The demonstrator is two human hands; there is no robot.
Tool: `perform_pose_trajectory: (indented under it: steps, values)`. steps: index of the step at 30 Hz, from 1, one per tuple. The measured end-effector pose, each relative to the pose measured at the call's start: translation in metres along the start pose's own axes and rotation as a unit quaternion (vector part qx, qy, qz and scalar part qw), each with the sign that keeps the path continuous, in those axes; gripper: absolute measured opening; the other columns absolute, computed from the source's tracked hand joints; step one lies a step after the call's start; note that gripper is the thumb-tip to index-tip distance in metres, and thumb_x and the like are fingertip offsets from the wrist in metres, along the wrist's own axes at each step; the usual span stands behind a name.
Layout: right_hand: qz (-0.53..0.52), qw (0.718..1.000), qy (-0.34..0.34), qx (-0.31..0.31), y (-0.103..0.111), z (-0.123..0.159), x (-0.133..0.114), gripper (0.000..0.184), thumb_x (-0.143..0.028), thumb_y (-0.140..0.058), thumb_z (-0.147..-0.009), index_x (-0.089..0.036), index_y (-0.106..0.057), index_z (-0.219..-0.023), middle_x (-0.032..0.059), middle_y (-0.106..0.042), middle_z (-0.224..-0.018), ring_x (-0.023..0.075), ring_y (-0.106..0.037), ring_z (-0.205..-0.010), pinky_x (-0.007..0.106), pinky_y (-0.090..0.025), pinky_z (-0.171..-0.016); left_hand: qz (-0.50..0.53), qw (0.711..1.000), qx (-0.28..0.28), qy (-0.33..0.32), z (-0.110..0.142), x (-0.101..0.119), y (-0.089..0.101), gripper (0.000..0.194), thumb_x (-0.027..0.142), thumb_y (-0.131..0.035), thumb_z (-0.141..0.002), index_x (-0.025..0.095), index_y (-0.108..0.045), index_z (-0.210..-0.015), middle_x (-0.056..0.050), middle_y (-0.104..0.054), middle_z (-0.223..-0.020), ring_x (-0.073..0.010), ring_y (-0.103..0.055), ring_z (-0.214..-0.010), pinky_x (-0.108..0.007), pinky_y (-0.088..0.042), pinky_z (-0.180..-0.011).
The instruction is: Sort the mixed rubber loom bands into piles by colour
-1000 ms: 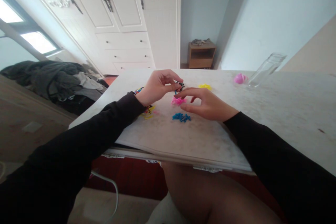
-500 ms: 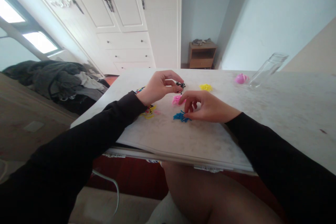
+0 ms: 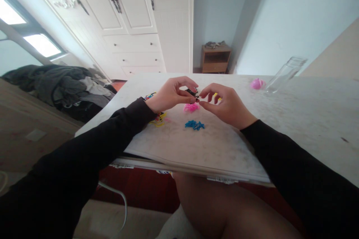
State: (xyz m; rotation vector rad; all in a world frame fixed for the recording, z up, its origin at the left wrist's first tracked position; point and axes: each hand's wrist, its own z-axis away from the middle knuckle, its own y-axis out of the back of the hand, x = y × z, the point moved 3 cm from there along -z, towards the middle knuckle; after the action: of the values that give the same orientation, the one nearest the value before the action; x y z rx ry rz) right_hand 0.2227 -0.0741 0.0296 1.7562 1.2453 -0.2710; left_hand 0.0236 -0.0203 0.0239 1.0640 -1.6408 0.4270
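Note:
My left hand (image 3: 175, 91) pinches a small black rubber band (image 3: 196, 97) between thumb and fingertips, just over the black pile (image 3: 192, 91), which the fingers partly cover. Facing it from the right, my right hand (image 3: 224, 102) has its thumb and fingers apart, close to that band; contact cannot be made out. Below the two hands lies a pink pile of bands (image 3: 191, 107). Nearer to me is a blue pile of bands (image 3: 194, 125). A yellow pile (image 3: 215, 96) is mostly hidden behind my right hand. Mixed-colour bands (image 3: 159, 119) lie partly under my left wrist.
On the whitish table (image 3: 224, 149), a pink round object (image 3: 257, 83) rests beside a clear glass bottle (image 3: 286, 74) at the right. Dark clothes (image 3: 61, 86) are heaped left of the table. Behind it stand a white wardrobe (image 3: 174, 26) and a small wooden cabinet (image 3: 215, 59).
My right hand has moved away from the blue pile, up to the fingertips of my left hand. The blue pile now shows fully and the yellow pile is mostly covered.

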Motion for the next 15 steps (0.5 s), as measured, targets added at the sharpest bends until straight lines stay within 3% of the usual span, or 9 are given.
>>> perform_pose_trajectory:
  steps: [4, 10, 15]
  values:
    - [-0.011, 1.0, -0.002, -0.017, -0.0017, 0.0002, 0.0011, 0.016, -0.031, -0.078, -0.087, -0.021, -0.079, -0.099, 0.0074, -0.079, -0.103, 0.0185, -0.067, -0.08, 0.031, -0.05, -0.065, -0.011, 1.0, -0.018, -0.007, 0.0007, 0.0013, -0.0021, 0.042, 0.027, -0.097, -0.074, 0.015, -0.07, -0.104, -0.007, -0.074, -0.109, -0.0168, -0.079, -0.087, -0.032, -0.068, -0.084]
    - [-0.02, 0.999, 0.024, -0.026, -0.0027, 0.0009, -0.0019, 0.017, -0.026, -0.076, -0.089, -0.021, -0.084, -0.103, 0.0066, -0.08, -0.098, 0.0175, -0.068, -0.078, 0.03, -0.049, -0.063, -0.002, 1.0, -0.031, 0.0, 0.0012, 0.0022, -0.0037, 0.044, 0.024, -0.096, -0.074, 0.016, -0.068, -0.107, -0.006, -0.073, -0.109, -0.0192, -0.081, -0.091, -0.031, -0.068, -0.082]
    - [-0.021, 0.998, 0.059, -0.023, -0.0029, 0.0011, -0.0034, 0.012, -0.023, -0.075, -0.09, -0.02, -0.085, -0.094, 0.0065, -0.08, -0.093, 0.0151, -0.066, -0.072, 0.029, -0.048, -0.063, -0.007, 0.999, -0.039, 0.01, 0.002, 0.0038, -0.0053, 0.046, 0.023, -0.096, -0.074, 0.015, -0.067, -0.109, -0.004, -0.073, -0.106, -0.0183, -0.081, -0.089, -0.03, -0.068, -0.083]
